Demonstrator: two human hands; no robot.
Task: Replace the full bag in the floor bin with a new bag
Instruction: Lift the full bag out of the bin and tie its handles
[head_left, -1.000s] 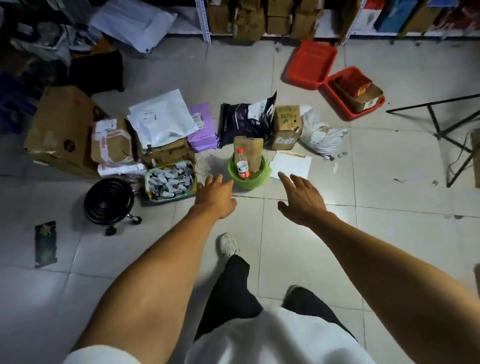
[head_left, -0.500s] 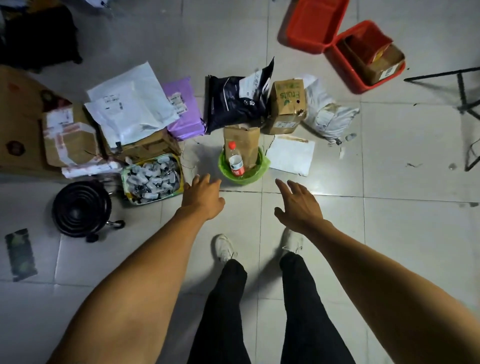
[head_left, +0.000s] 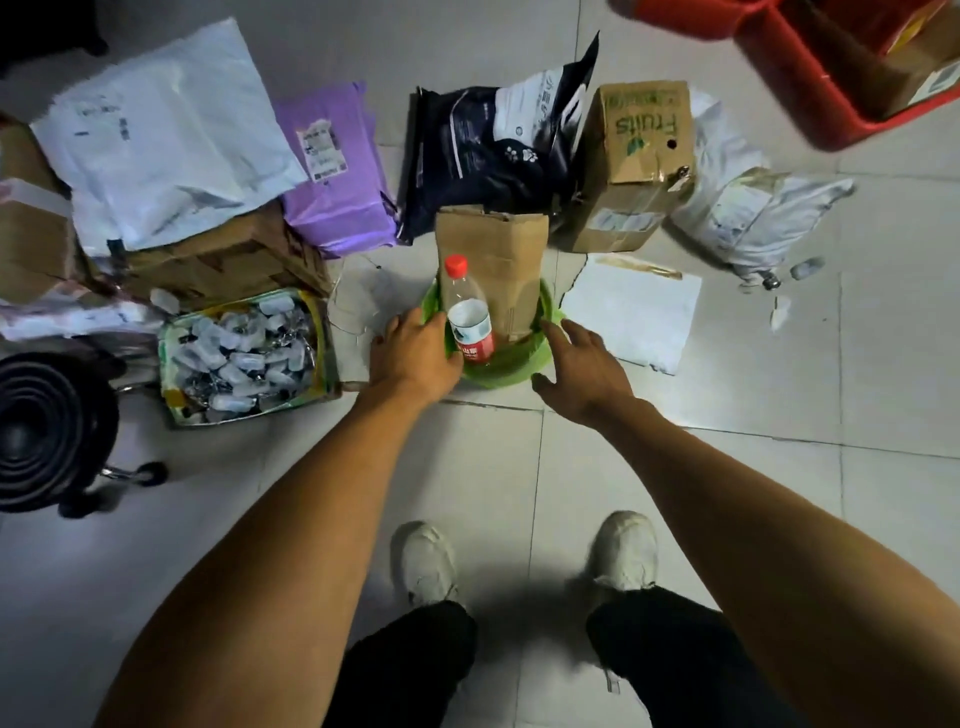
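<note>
Tiled floor (head_left: 727, 467), dim light, clutter packed around a small green bin (head_left: 506, 364) that sits roughly centre of view. Bin is lined with a green bag, its edge folded over the rim. Sticking up out of the bin: a bottle (head_left: 467, 312) with red cap and a brown paper bag (head_left: 498, 270), both upright and well above the rim, so the bin reads as full.

Left hand (head_left: 415, 353) is at the bin's left rim, fingers loosely spread and curled over the edge, touching or nearly touching the liner; cannot tell if it has pinched anything. Right hand (head_left: 576, 364) is at the bin's right rim, fingers spread wide, thumb out, holding nothing, just beside the edge. Hands flank the bin, likely so both sides of the liner can be gathered at once.

Left of the bin: a tray of small packets (head_left: 244, 353), and beyond it a black stool (head_left: 47, 431). Behind the bin: purple mailer (head_left: 332, 176), black mailer (head_left: 488, 150), a "Fruits" box (head_left: 634, 161). Right of the bin: a white sheet (head_left: 634, 312) flat on the floor. Shoes (head_left: 428, 561) stand close in front of the bin.

Judged step: start of pulling the full bag out; no new bag visible.
</note>
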